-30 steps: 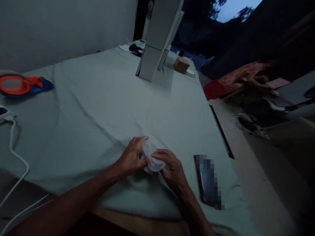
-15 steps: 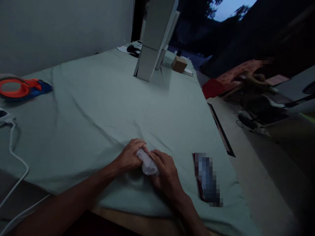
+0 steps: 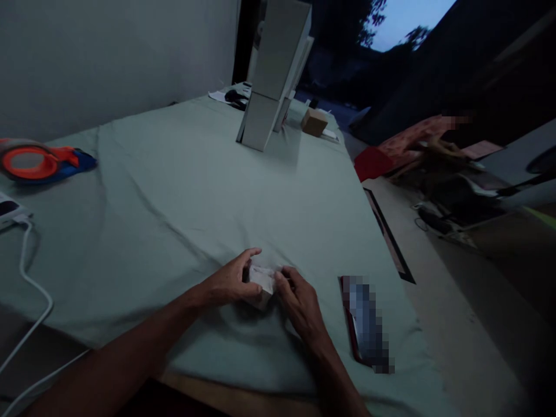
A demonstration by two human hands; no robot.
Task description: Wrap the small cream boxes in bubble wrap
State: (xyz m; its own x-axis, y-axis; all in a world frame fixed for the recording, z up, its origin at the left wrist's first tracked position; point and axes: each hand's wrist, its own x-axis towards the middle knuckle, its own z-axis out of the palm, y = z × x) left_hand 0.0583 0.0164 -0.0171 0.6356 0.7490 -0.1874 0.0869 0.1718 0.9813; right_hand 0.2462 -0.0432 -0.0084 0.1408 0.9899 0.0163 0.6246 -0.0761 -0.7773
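Observation:
A small crumpled white piece of plastic or paper (image 3: 262, 279) lies between my two hands on the pale green cloth (image 3: 182, 191) that covers the table. My left hand (image 3: 230, 282) curls round its left side, thumb and fingers closed on it. My right hand (image 3: 299, 302) pinches its right end with bent fingers. Both hands rest low on the cloth near the table's front edge. Most of the white piece is hidden by my fingers.
A dark red phone (image 3: 365, 321) lies right of my right hand. An orange and blue iron (image 3: 39, 163) sits far left, with a white cable (image 3: 26, 284) below it. A grey upright stand (image 3: 271, 87) and a small cardboard box (image 3: 314, 121) stand at the back. Someone reclines at right (image 3: 430, 145).
The white piece has been squeezed smaller between my hands; earlier it stuck out looser and longer. My hands stayed in about the same spot on the cloth.

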